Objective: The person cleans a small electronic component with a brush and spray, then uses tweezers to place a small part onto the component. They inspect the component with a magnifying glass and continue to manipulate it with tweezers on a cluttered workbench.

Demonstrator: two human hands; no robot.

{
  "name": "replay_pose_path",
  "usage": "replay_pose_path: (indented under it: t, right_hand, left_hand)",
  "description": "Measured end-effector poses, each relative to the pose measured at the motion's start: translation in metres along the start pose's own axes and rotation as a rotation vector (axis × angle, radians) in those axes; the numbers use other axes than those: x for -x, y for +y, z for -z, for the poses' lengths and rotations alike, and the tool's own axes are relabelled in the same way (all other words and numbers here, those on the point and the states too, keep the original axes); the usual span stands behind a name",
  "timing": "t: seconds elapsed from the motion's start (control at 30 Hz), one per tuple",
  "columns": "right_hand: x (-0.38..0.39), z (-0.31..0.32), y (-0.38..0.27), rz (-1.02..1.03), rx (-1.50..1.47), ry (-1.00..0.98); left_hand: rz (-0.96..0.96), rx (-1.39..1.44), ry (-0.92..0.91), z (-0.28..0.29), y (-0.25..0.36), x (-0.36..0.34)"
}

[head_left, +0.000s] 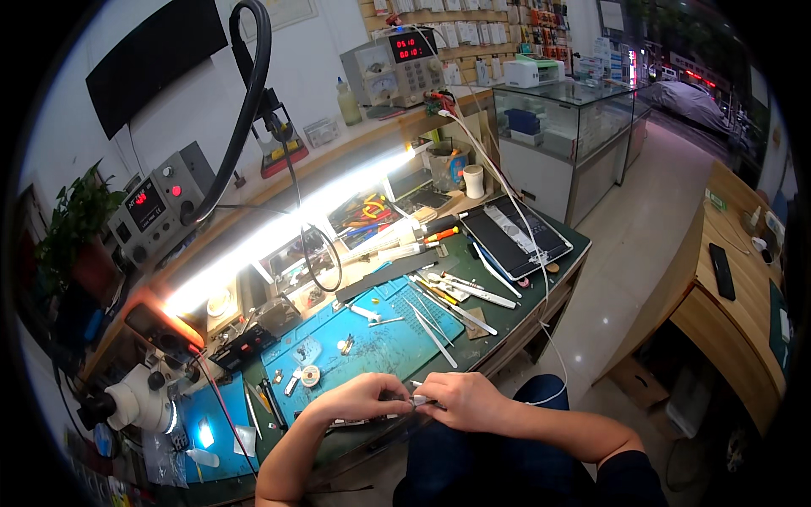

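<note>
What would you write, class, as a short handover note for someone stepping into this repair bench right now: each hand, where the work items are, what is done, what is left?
Left hand: closed over a flat dark device at the near edge of the green workbench, pinning it down.
Right hand: pinching a thin silver-tipped tool, its tip meeting the left fingers over the device.
Nearby: blue rubber work mat with a small solder reel; white tweezers and probes lie to the right; white microscope at the left.
Done: cannot be told; the hands hide the device.
Left: the fine work on the device appears under way.
</note>
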State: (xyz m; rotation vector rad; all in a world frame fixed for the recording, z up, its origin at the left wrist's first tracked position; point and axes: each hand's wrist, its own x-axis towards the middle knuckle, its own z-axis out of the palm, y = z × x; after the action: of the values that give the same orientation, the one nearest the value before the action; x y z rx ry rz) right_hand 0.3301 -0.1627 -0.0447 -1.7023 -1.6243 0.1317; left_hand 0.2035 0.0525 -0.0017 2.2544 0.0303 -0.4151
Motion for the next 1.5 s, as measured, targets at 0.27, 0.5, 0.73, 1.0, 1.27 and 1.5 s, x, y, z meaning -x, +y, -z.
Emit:
replay_pose_path:
  t: [0.27,0.5,0.73,1.0,1.27,1.5]
  right_hand:
    - [-0.001,0.000,0.000,0.019,0.009,0.001]
    - [-0.002,-0.002,0.002,0.037,0.017,0.001]
    - [-0.002,-0.003,0.003,0.066,0.005,0.021]
    - [-0.002,-0.007,0.006,0.021,-0.084,0.031]
    - [0.003,-0.013,0.003,0.036,-0.104,0.117]
    - [0.005,-0.015,0.007,0.004,-0.168,0.138]
  left_hand:
    - [0.036,0.026,-0.019,0.001,-0.002,-0.001]
    - [0.015,0.064,-0.010,0.000,-0.002,0.000]
    - [0.044,0.092,0.001,-0.001,-0.002,0.000]
    - [0.024,0.146,0.018,0.000,-0.005,0.000]
    - [0.045,0.170,0.025,-0.003,-0.008,-0.001]
    - [0.022,0.158,0.021,-0.002,-0.005,-0.001]
